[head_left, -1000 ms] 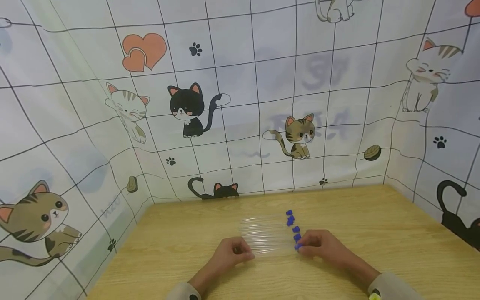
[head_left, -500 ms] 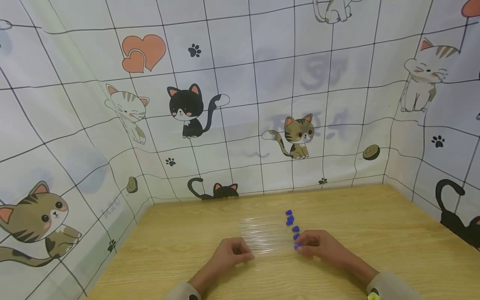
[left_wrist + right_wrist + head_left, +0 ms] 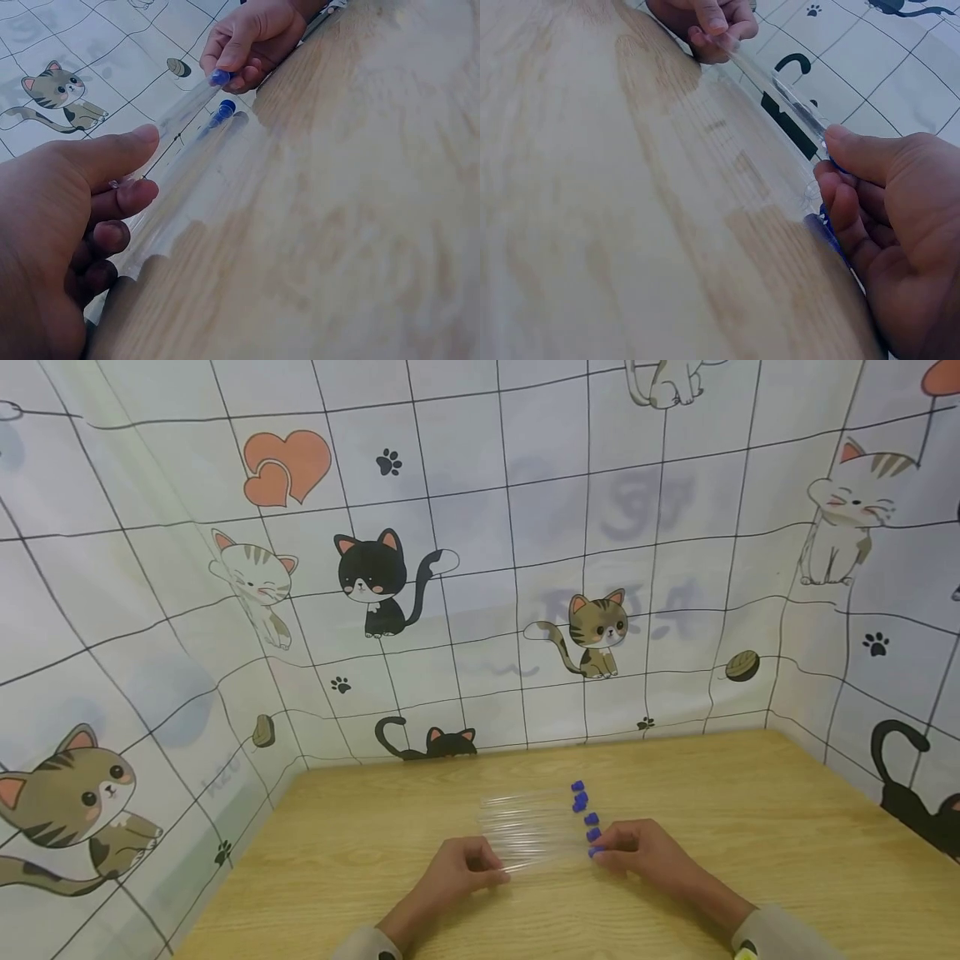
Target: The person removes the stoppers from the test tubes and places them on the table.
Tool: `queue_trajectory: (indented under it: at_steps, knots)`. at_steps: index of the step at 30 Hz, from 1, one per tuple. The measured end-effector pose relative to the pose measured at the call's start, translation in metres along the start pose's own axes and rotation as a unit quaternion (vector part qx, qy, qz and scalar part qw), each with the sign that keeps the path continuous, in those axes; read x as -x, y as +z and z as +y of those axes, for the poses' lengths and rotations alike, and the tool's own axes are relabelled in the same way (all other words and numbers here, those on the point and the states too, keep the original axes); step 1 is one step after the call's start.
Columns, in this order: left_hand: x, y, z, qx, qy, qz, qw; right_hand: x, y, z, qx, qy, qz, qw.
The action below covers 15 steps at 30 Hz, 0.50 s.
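Several clear test tubes (image 3: 517,828) with blue caps (image 3: 592,819) lie side by side on the table in the head view, caps to the right. My left hand (image 3: 461,870) pinches the bare end of the nearest test tube (image 3: 182,112) between thumb and index finger. At the other end, my right hand (image 3: 647,853) pinches the same tube by its blue cap (image 3: 220,77). Both wrist views show this tube stretched between the hands, slightly above the others. In the right wrist view, the right fingers (image 3: 844,206) mostly cover its cap.
The wooden table (image 3: 375,802) extends around the tubes on all sides. A white curtain (image 3: 487,560) printed with cats and grid lines stands behind it and along both sides.
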<state>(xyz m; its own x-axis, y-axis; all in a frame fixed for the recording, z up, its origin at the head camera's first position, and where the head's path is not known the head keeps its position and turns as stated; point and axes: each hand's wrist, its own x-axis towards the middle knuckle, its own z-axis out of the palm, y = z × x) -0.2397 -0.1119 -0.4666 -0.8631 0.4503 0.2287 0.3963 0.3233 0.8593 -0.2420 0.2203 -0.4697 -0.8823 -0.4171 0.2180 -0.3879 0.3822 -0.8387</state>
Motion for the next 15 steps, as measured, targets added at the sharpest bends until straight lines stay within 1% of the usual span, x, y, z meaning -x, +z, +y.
queue_trajectory:
  at_steps: [3,6,10,13,15]
  knots:
    - [0.004,-0.002,0.013,0.004,0.001,-0.002,1.0,0.0,-0.002,0.002,-0.016,-0.001,-0.011,1.0]
    - [0.007,-0.002,0.025,0.013,0.007,0.001,0.9999,0.001,-0.003,0.002,-0.042,-0.008,-0.023,0.999]
    - [0.002,0.0,0.008,0.005,0.01,0.005,0.9999,0.002,-0.005,0.001,-0.063,-0.02,-0.034,0.997]
    - [-0.001,0.001,-0.003,-0.003,0.005,0.004,1.0,0.002,-0.005,0.003,-0.067,-0.024,-0.039,0.997]
    - [-0.001,0.0,-0.006,-0.002,0.005,0.003,1.0,0.001,-0.005,0.004,-0.068,-0.025,-0.041,0.997]
